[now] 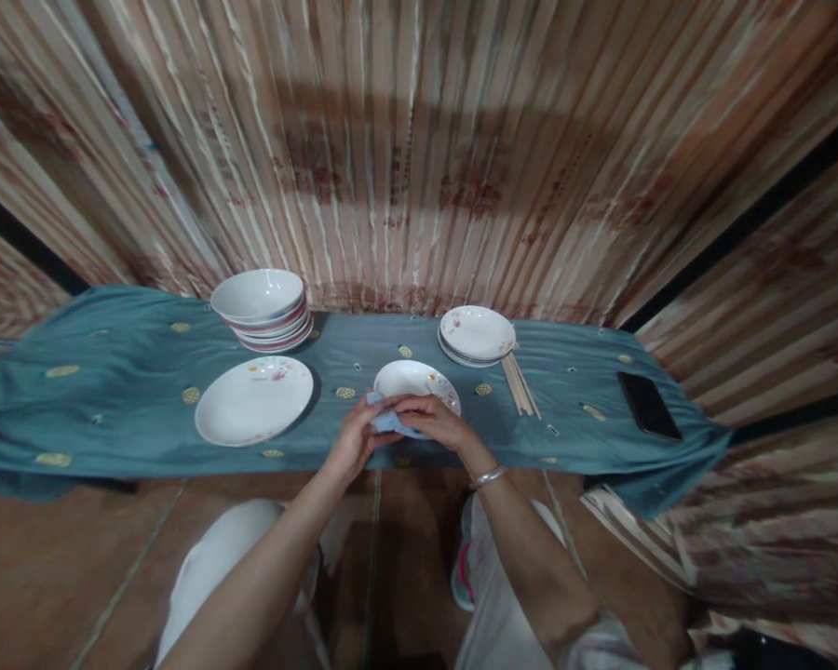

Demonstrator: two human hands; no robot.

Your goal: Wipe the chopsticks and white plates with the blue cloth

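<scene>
A light-blue cloth is bunched between my two hands at the near edge of the table. My left hand closes on its left side, and my right hand, with a silver bangle on the wrist, lies over its right side with bent fingers. Just behind and partly beneath them is a white plate with a small floral print; its near part is hidden by my hands and the cloth. I cannot tell whether the cloth touches the plate.
A stack of bowls stands back left, behind a large oval plate. Stacked small plates sit back right, with several chopsticks beside them. A black phone lies at the right end of the teal tablecloth. A curtain hangs behind.
</scene>
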